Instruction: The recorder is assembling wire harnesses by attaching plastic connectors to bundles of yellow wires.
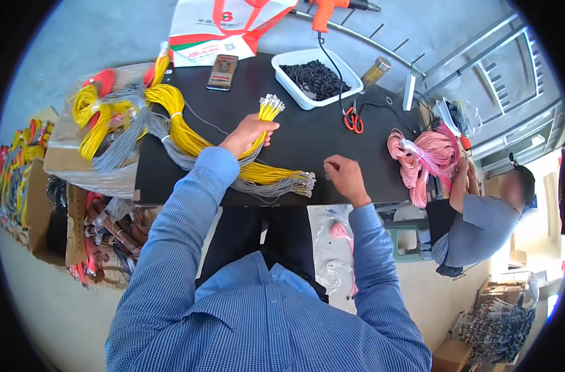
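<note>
Head view of a black rectangular work table [332, 139]. The left hand [248, 133] is closed around a bundle of yellow insulated wires [265, 118], whose metal-tipped ends point toward the far side of the table. The right hand [344, 177], near the table's near edge, is loosely curled with thumb and fingertips pinched together; whether anything lies between them cannot be told. Between the two hands, a sheaf of yellow and grey wires [276, 180] lies flat on the table, its terminal ends fanned toward the right hand and just beside it. At the far left, a large heap of coiled yellow and grey wire harnesses [127, 118] rests on clear plastic sheeting. Toward the far side stand a white rectangular plastic tray of small black parts [317, 77], a dark smartphone [223, 72] and red-handled scissors [353, 119]. At the right edge lies a coil of pink wires [422, 158], touched by a second person [481, 214] in a grey shirt.
</note>
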Demonstrator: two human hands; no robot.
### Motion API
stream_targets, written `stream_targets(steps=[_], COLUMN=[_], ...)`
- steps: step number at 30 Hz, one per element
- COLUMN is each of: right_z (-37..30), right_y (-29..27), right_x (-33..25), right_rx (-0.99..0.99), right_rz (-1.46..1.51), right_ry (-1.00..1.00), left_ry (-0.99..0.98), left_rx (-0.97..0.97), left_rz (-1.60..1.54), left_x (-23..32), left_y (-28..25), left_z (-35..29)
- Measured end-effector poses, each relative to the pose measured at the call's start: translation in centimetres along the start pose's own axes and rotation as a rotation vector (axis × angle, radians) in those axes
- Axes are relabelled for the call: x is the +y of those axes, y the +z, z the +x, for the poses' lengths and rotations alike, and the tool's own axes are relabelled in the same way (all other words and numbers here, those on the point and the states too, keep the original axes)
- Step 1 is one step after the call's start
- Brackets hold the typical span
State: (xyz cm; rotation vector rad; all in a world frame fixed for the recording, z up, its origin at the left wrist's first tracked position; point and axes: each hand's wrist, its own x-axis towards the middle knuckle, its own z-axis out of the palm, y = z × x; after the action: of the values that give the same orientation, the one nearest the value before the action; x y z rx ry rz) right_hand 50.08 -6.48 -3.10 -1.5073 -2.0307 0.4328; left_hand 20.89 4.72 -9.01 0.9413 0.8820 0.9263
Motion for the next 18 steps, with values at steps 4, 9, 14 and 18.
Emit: stream_targets(steps=[4,9,14,18], right_z=[2.1,7.7,11.6,14.4], right_y=[-0.7,1.1,7.0,9.2], right_x=[-0.6,-2.4,-2.7,-4.0], right_rx=[-0.084,-0.271,-0.212,-0.188], right_rz=[0.125,0.682,1.184,1.011], right_ry=[0.092,0.299,0.407,0.200], left_ry=[0.027,-0.033,-0.101,-0.129], left_rx=[-0.040,-0.241,-0.350,-0.277], left_rz=[-0.007,-0.171,-0.137,-0.137], left_x=[0.3,1.4,2.6,4.0], left_y=[0.4,-0.6,1.9,1.3], left_z=[-0.8,-1.7,-3.3,-3.1])
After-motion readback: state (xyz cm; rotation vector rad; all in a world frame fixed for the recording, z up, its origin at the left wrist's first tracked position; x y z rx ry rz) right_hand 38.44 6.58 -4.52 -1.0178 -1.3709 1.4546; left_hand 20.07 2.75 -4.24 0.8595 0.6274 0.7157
